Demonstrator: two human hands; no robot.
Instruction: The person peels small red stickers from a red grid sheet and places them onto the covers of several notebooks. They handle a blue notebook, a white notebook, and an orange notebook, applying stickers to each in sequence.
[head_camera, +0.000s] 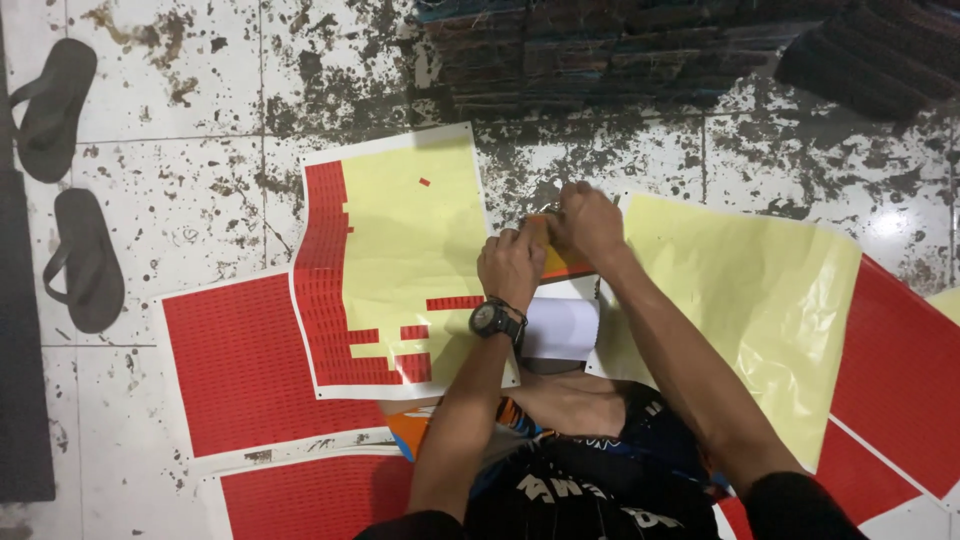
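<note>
Both hands meet over a small orange card-like piece (556, 262), held just above the tiled floor. The left hand (510, 265), with a black wristwatch (493, 320) on its wrist, has its fingers (518, 243) curled shut on the near left edge of that orange piece. The right hand (588, 222) closes down on the same piece from its far side, the fingertips bunched together on the top edge and touching the left hand's fingertips. Most of the orange piece is hidden under the two hands; only a strip shows below the right palm.

Just below the fingers, toward the person, lies a white rolled sheet (560, 328), partly under the left wrist. To the left of the fingers lies a pale yellow backing sheet with rows of small red rectangular stickers (400, 260) remaining along its left and lower parts. Further left and nearer the person lies a full red sticker sheet with a white border (240, 365), partly under the yellow one. To the right of the fingers lies a bare pale yellow backing sheet (750, 300), overlapping another red sheet (900, 370). Beyond the fingers stands a dark stack of flat goods (620, 50). Far to the left lies a pair of dark flip-flop sandals (70, 180) on the stained white tile floor (200, 200).
</note>
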